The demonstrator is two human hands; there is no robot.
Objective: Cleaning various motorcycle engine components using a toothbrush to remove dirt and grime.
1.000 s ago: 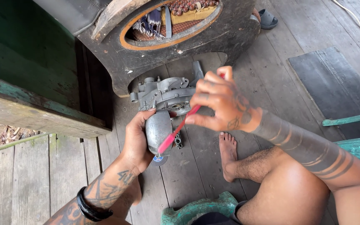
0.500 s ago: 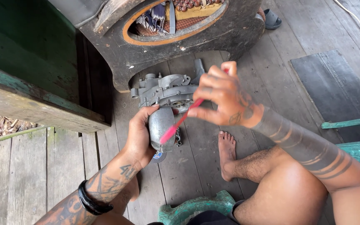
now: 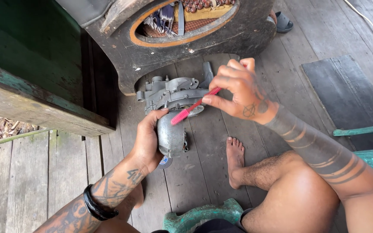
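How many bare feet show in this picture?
1. One bare foot rests flat on the wooden floor planks, right of the grey metal engine part that the left hand grips. The other foot may be hidden below the frame.

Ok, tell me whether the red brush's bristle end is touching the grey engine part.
Touching. The head view shows the red brush held in the right hand, its bristle end lying against the grey engine part that the left hand grips, no gap between them.

Pink-red brush (image 3: 194, 105); grey metal engine part (image 3: 171, 112); green chair (image 3: 197, 214).
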